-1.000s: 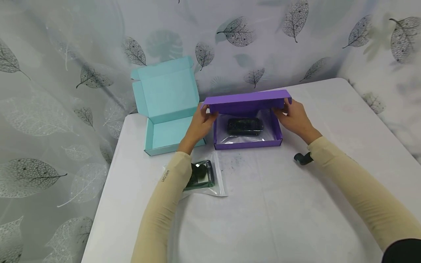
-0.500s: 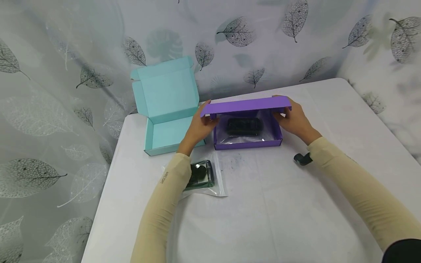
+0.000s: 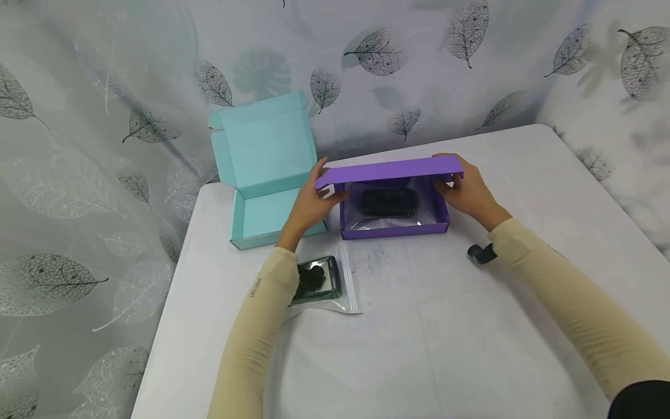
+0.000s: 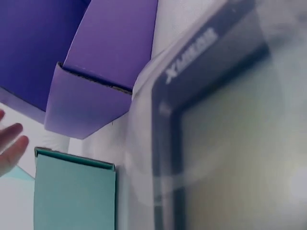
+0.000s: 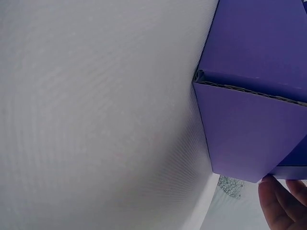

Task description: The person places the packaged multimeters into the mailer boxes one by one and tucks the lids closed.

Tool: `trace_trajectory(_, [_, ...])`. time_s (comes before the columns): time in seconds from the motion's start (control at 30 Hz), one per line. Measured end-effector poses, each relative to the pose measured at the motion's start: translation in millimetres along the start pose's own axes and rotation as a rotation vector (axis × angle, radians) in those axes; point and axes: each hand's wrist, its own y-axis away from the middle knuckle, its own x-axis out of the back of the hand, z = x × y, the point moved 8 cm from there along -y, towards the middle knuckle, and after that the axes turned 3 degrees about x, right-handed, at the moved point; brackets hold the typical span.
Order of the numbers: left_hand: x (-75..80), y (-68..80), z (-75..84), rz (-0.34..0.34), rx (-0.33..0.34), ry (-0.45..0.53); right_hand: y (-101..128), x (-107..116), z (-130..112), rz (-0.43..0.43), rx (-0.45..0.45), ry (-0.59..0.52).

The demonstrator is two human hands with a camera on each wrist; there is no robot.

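A purple cardboard box (image 3: pixel 395 234) stands on the table with its lid (image 3: pixel 389 170) partly lowered over it. Inside lies a black oblong object (image 3: pixel 389 202) in a clear plastic bag. My left hand (image 3: pixel 306 201) is at the lid's left corner, its fingers spread; in the left wrist view its fingertips (image 4: pixel 14 148) show apart from the box wall. My right hand (image 3: pixel 468 192) pinches the lid's right corner, thumb beneath and fingers behind. In the right wrist view, fingers (image 5: pixel 276 199) meet the box's far edge.
Left of the purple box stands an open teal box (image 3: pixel 262 212), lid raised. Nearer, partly under my left sleeve, is a dark-framed item (image 3: pixel 330 278) in a clear zip bag. A small black cylindrical object (image 3: pixel 480 254) lies by my right forearm. A leaf-print curtain (image 3: pixel 377 105) hangs behind.
The purple lid has come down and forward over the box. My left hand has drawn slightly left and its fingers have spread; the right hand stays at its corner.
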Motion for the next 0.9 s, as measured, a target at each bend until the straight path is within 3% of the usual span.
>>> trace_trajectory(0.1, [4.8,2.0,5.9,0.014,-0.072,0.029,0.5,-0.4,-0.8,-0.001,0.000,-0.007])
trace_trajectory(0.2, [9.1,5.3,15.9,0.037,-0.188,0.041,0.7,-1.0,-1.6,-0.006,-0.001,-0.012])
trace_trajectory(0.47, [14.8,22.0,61.0,0.114,-0.470,0.016,4.0,2.7,-1.0,0.005,0.020,-0.002])
trace_trajectory(0.6, [15.3,27.5,75.0,0.134,-0.508,0.037,7.5,3.9,-2.9,-0.010,0.023,-0.005])
trace_trajectory(0.8, [16.2,27.3,77.4,0.171,-0.491,0.055,15.2,7.4,-0.5,-0.052,-0.129,-0.076])
trace_trajectory(0.9, [17.1,27.4,79.4,0.196,-0.483,0.046,19.5,12.4,-2.6,-0.030,-0.149,-0.105])
